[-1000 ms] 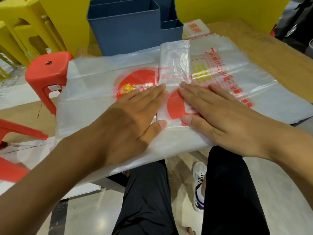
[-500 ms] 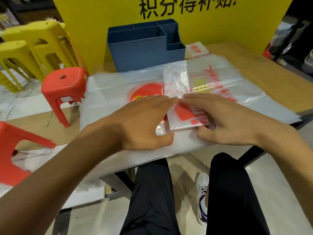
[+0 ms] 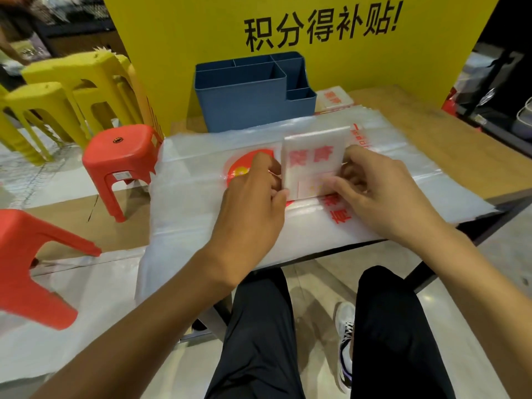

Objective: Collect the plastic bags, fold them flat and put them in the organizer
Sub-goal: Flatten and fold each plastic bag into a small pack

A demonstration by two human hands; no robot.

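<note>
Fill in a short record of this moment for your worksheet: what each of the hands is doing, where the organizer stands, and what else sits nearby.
left hand: grips left edge of the folded bag
right hand: grips its right edge
folded bag: raised on edge above flat bags
organizer: blue, behind the bags, compartments look empty
table: wooden
nearby: red stool, yellow stools

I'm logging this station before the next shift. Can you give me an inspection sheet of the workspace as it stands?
Surface: wooden table, mostly covered by flat bags.
Job's things: folded bag held up on edge; blue organizer behind it; another folded bag beside the organizer.
Clutter: nothing seen.
Grippers: left hand and right hand pinch the folded bag's sides.
Cables: nothing seen.
Surroundings: yellow sign, red stools, yellow stools.
</note>
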